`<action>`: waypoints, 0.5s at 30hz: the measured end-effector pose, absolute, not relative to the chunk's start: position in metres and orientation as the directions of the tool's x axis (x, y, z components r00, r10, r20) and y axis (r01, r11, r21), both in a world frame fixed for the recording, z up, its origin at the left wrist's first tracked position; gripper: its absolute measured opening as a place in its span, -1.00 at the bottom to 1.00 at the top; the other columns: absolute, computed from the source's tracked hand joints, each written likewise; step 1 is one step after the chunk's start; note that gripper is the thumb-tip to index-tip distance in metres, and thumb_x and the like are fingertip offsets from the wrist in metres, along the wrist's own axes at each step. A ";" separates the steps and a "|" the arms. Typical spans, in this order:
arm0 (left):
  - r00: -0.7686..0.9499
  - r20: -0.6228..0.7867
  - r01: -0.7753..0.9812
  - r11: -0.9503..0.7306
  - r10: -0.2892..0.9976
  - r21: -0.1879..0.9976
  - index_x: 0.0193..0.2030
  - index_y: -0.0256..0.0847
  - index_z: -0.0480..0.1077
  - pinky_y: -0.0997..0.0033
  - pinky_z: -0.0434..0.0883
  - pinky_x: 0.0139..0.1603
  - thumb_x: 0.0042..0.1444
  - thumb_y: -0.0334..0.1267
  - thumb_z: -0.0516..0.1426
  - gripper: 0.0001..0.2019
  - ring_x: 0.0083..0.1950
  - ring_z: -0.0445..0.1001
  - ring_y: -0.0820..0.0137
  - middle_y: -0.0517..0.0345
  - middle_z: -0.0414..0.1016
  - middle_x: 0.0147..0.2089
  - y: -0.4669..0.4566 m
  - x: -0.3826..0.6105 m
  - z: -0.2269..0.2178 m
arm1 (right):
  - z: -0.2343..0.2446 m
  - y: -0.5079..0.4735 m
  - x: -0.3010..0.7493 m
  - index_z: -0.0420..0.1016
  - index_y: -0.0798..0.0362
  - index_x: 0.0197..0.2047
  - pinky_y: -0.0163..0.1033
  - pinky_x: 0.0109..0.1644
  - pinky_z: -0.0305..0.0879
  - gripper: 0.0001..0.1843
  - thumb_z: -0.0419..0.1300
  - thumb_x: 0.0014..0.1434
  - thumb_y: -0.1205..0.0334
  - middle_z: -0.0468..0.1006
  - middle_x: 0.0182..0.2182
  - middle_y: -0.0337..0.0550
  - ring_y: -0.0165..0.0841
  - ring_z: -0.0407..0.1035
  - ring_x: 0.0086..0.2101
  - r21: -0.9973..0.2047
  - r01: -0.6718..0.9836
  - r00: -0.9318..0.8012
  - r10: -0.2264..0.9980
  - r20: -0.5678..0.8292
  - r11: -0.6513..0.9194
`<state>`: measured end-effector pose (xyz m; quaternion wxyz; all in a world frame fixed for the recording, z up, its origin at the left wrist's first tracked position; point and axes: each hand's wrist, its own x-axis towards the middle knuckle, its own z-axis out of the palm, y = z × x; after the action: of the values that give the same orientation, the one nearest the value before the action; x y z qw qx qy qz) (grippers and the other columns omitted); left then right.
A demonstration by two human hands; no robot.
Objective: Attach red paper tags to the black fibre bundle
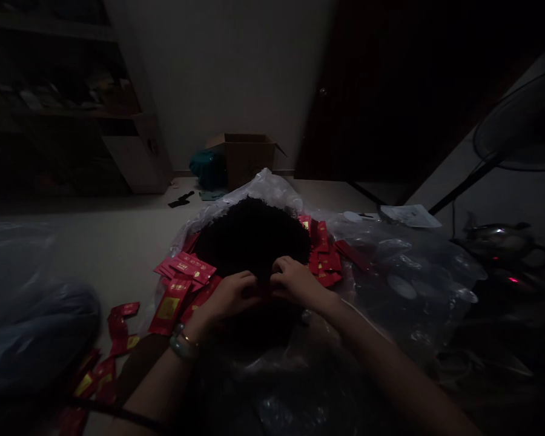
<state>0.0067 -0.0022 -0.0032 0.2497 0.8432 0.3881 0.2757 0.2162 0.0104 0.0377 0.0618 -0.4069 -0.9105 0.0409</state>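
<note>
A heap of black, ragged loose stuff (249,233), looking like dry tea leaves, fills an open clear plastic bag (272,184) in front of me. Over its near side, my left hand (236,292) and my right hand (295,280) face each other with fingers curled in. Between the fingertips shows a dim red packet (264,292), pinched from both sides; its lower part is lost in the dark. Red foil packets (188,266) with gold panels lie piled left of the heap. More red packets (324,251) rest along its right side.
Loose red packets (120,324) lie on the floor at left, near a dark bundle in plastic (40,333). An open cardboard box (249,158) stands by the wall. Clear plastic (404,272) spreads to the right, with a metal kettle (499,237) and a standing fan (518,133) beyond.
</note>
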 end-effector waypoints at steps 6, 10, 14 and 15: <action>0.657 0.223 0.532 -0.653 0.720 0.539 -0.21 -0.11 0.49 0.47 0.34 -0.20 0.05 -0.23 0.19 -0.85 -0.15 0.45 0.36 0.10 0.46 -0.09 -0.003 0.000 0.003 | 0.041 0.014 0.216 0.56 -0.09 -0.16 -0.25 -0.21 0.20 -0.77 0.29 0.06 0.14 0.45 -0.18 -0.11 -0.30 0.31 -0.21 -0.115 0.623 -0.780 0.626 -0.005 0.774; 0.668 0.234 0.536 -0.675 0.706 0.507 -0.29 -0.13 0.50 0.47 0.33 -0.21 0.09 -0.25 0.15 -0.89 -0.18 0.45 0.37 0.10 0.49 -0.14 -0.003 -0.001 0.006 | 0.048 0.012 0.208 0.56 -0.05 -0.20 -0.26 -0.28 0.19 -0.79 0.26 0.08 0.09 0.51 -0.30 -0.10 -0.26 0.37 -0.26 -0.014 0.692 -0.717 0.686 -0.123 0.722; 0.620 0.321 0.577 -0.693 0.716 0.431 -0.44 -0.17 0.47 0.46 0.32 -0.26 0.10 -0.22 0.13 -0.85 -0.25 0.41 0.40 0.08 0.48 -0.24 -0.003 -0.001 0.006 | 0.053 0.006 0.201 0.55 -0.01 -0.23 -0.27 -0.31 0.20 -0.78 0.23 0.11 0.07 0.52 -0.30 -0.06 -0.23 0.39 -0.26 0.014 0.757 -0.648 0.753 -0.114 0.654; 0.610 0.342 0.580 -0.697 0.715 0.422 -0.44 -0.17 0.46 0.46 0.32 -0.26 0.09 -0.22 0.13 -0.85 -0.25 0.41 0.40 0.08 0.48 -0.23 -0.003 -0.001 0.006 | 0.053 0.005 0.201 0.55 0.00 -0.23 -0.27 -0.31 0.20 -0.78 0.22 0.12 0.07 0.52 -0.30 -0.05 -0.24 0.38 -0.26 0.003 0.765 -0.641 0.761 -0.101 0.644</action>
<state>-0.0011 -0.0027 0.0058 0.1356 0.8868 0.3651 0.2488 0.2006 0.0050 0.0527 -0.0466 -0.4214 -0.9055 0.0201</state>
